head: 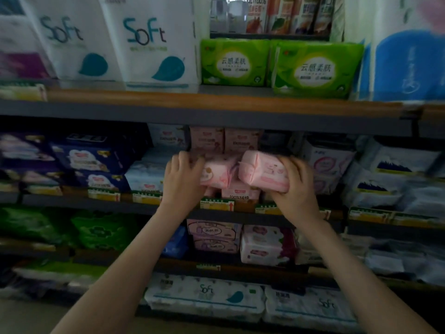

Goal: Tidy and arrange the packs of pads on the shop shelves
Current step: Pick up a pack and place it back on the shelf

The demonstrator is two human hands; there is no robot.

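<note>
Two pink packs are held at the front edge of the middle shelf (72, 203), side by side. Left hand (183, 175) has fingers curled round the left pack (216, 175); right hand (298, 189) grips the right pack (263, 173), tilted. Step, prob: restacking the pink row. Next calls for laying both flat, labels fwd, flush w/ edge

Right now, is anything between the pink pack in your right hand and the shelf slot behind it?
Yes. The right-hand pack hangs before the slot, where upright pink packs stand at the back and another pink pack lies below it. The left-hand pack sits close at its left side.
</note>
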